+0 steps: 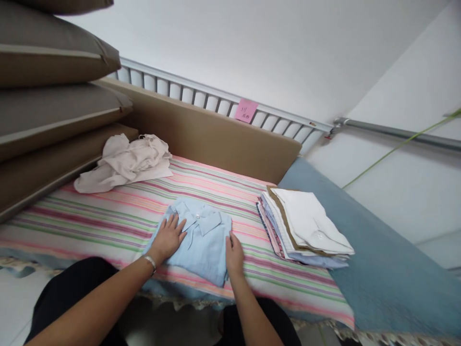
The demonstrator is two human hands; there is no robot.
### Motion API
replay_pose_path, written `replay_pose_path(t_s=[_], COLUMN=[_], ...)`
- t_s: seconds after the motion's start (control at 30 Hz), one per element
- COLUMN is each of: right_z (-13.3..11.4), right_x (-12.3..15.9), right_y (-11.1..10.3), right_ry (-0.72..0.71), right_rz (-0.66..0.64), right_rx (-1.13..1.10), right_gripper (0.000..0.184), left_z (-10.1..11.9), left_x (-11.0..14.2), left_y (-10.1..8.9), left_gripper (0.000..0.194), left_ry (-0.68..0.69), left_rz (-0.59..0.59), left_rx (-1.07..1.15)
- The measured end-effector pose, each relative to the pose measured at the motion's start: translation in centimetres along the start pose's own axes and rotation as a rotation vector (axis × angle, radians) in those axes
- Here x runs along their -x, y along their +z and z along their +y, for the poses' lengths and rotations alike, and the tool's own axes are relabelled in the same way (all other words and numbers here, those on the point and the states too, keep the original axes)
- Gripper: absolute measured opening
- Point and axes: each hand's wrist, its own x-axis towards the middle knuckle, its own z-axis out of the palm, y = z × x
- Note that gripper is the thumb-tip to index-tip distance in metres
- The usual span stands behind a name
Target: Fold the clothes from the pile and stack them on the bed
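A light blue collared shirt (207,252), folded into a near-square with its collar away from me, lies on a striped cloth (118,216). My left hand (169,238) rests flat on the left part of the shirt, fingers spread below the collar. At the shirt's right edge, my right hand (235,254) is closed with its fingers together along the fabric; part of the fingers is hidden. To the right of that hand sits a stack of folded shirts (306,221), a white one on top.
A crumpled off-white garment (131,161) lies at the back left, beside piled brown padded panels (54,110). Behind the cloth stands a long brown board (216,137), and a pink note (246,110) hangs on the white slatted rail. Blue fabric (389,278) extends to the right.
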Motion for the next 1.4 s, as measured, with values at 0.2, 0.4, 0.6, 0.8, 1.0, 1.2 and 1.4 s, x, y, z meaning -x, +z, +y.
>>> replay_pose_path(t_s=[0.2, 0.4, 0.6, 0.8, 1.0, 1.2, 1.4], right_z=[-0.6, -2.8, -0.9, 0.0, -1.0, -1.2, -1.6], right_x=[-3.2, -4.5, -2.2, 1.7, 2.5, 2.5, 2.4], right_y=[-1.7, -1.2, -1.5, -2.6, -2.8, -2.7, -2.8], right_ry=[0.194, 0.294, 0.371, 0.434, 0.506, 0.518, 0.417], right_rz=[0.098, 0.100, 0.036, -0.056, -0.135, -0.203, -0.176], right_rx=[-0.053, 0.011, -0.142, -0.322, -0.428, -0.436, -0.265], right_gripper=[0.049, 0.042, 0.053, 0.042, 0.043, 0.041, 0.040], left_z=[-0.1, -0.1, -0.1, 0.0, -0.2, -0.1, -0.2], left_x=[0.1, 0.2, 0.2, 0.2, 0.2, 0.2, 0.2], left_y=[0.0, 0.2, 0.0, 0.0, 0.0, 0.0, -0.2], left_gripper=[0.047, 0.047, 0.047, 0.047, 0.046, 0.047, 0.047], left_ry=[0.002, -0.012, -0.025, -0.022, -0.021, -0.012, -0.014], left_rz=[0.000, 0.003, -0.009, 0.007, 0.009, -0.003, -0.010], left_rx=[-0.004, 0.036, 0.068, 0.076, 0.088, 0.057, 0.052])
